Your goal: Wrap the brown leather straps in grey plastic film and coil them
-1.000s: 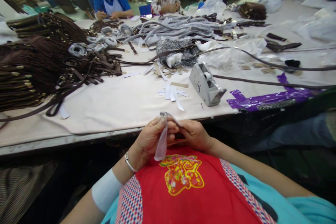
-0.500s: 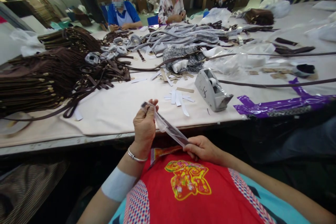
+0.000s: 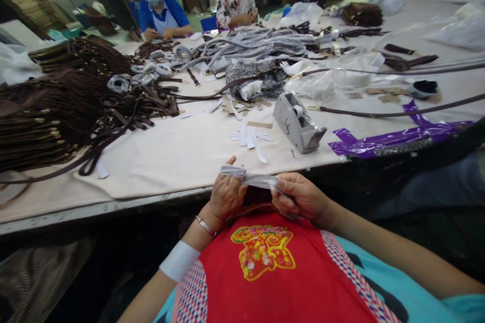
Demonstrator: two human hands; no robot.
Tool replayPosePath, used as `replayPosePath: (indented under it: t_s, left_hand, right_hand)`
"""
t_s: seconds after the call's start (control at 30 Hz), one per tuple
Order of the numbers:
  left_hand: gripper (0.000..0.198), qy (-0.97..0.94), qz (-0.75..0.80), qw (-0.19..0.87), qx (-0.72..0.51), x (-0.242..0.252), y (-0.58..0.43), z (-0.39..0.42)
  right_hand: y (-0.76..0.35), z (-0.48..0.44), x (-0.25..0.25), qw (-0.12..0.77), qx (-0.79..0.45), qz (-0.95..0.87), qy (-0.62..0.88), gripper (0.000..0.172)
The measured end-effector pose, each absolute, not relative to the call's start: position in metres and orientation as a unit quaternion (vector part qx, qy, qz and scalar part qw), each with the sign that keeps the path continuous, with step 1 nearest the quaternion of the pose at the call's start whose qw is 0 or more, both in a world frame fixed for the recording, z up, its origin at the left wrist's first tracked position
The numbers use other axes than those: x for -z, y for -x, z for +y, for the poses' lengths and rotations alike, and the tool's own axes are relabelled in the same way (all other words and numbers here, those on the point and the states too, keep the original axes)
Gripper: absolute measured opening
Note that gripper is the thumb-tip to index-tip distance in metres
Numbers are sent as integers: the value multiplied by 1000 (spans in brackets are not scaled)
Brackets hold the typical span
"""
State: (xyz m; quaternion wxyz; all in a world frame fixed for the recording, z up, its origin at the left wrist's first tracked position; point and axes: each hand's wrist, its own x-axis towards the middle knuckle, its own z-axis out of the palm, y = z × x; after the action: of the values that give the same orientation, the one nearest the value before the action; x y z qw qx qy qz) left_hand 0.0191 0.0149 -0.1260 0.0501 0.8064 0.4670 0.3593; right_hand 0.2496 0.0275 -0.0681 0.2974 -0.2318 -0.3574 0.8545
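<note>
A clear, greyish strip of plastic wrapping (image 3: 260, 180) stretches between my two hands in front of the table edge. My left hand (image 3: 227, 196) is closed on one end, and the plastic runs over its bent fingers. Closed on the other end is my right hand (image 3: 301, 196), with the thumb on top. Whether anything lies inside the plastic now cannot be made out. Beyond my hands, white paper strips (image 3: 250, 137) lie loose on the table. A grey tape dispenser (image 3: 299, 123) stands just behind my right hand.
Stacked dark brown straps (image 3: 34, 133) fill the left of the table (image 3: 151, 161). Grey-wrapped straps (image 3: 257, 43) are heaped in the middle, near a speckled grey cloth (image 3: 237, 78). Purple tape (image 3: 379, 146) marks the right edge. Several people are at the far side.
My left hand has come down and right and turned, and the plastic now passes over its fingers. My right hand has risen slightly. The plastic is now nearly level and shorter between the hands.
</note>
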Motion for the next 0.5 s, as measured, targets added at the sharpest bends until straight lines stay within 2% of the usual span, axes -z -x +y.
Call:
replayPosePath:
  t_s: [0.07, 0.17, 0.23, 0.3, 0.37, 0.43, 0.5]
  left_hand:
    - [38, -785, 487, 115, -364, 126, -23, 12]
    - [13, -735, 512, 221, -386, 128, -26, 10]
    - [18, -718, 516, 254, -392, 127, -25, 8]
    - [22, -720, 513, 261, -388, 120, -24, 3]
    - [24, -731, 496, 289, -368, 105, -23, -3]
    - [29, -728, 469, 373, -333, 87, -24, -9]
    - [35, -688, 445, 487, -302, 71, -26, -15]
  right_hand:
    - [-249, 30, 63, 307, -858, -344, 225, 34]
    - [-252, 39, 61, 327, -839, -356, 251, 33]
    - [-258, 51, 61, 337, -793, -411, 297, 33]
    - [-268, 64, 61, 346, -690, -523, 360, 32]
    - [-277, 77, 59, 342, -533, -664, 397, 27]
    - [-282, 86, 59, 318, -389, -775, 382, 20]
    - [-281, 90, 62, 276, -340, -828, 350, 26]
